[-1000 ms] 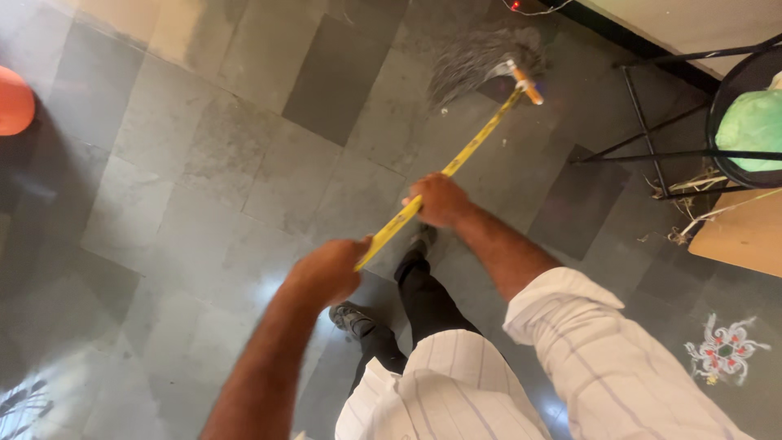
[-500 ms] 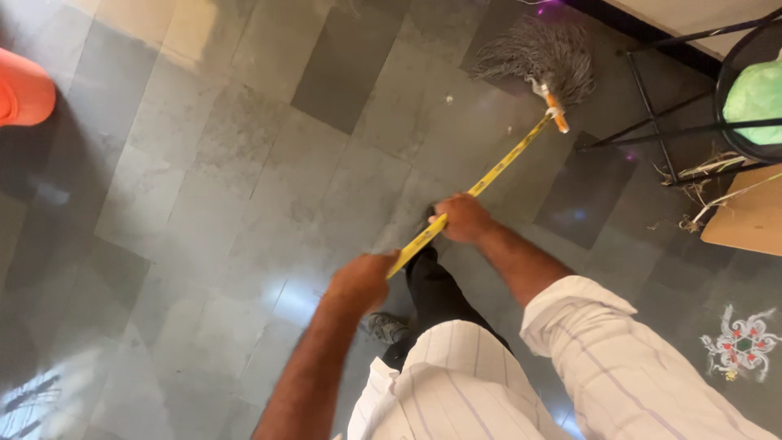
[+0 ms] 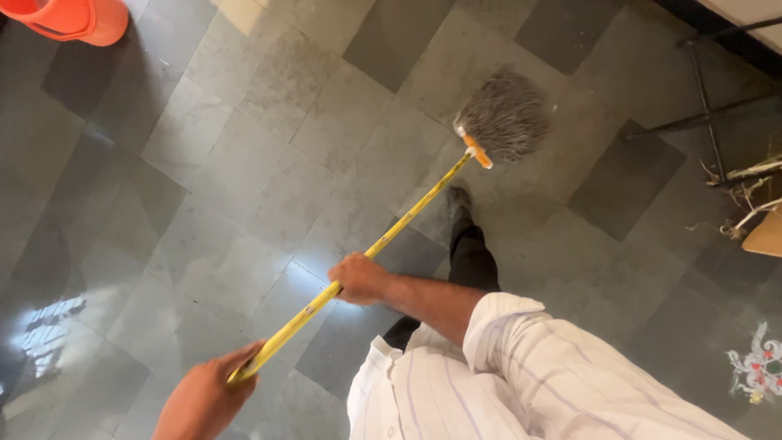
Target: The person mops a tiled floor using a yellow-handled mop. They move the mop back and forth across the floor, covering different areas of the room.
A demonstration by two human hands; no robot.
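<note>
A mop with a yellow handle (image 3: pixel 407 218) and a grey string head (image 3: pixel 505 116) rests on the grey tiled floor (image 3: pixel 244 187). My left hand (image 3: pixel 208 395) grips the handle's near end at the bottom of the view. My right hand (image 3: pixel 360 279) grips the handle further up, near its middle. The mop head lies flat on the tiles ahead of my dark shoe (image 3: pixel 458 198), joined to the handle by an orange clamp (image 3: pixel 475 151). I wear a white striped shirt (image 3: pixel 521 383).
An orange bucket (image 3: pixel 77 18) stands at the top left corner. Black metal stand legs (image 3: pixel 705 114) and dry twigs (image 3: pixel 745 195) are at the right edge. A floral floor decoration (image 3: pixel 757 367) is at the lower right. Wet tiles shine at the left.
The mop head has been pulled back toward me and to the left across the tiles. My foot has stepped forward, and the view has shifted so the stand sits further right.
</note>
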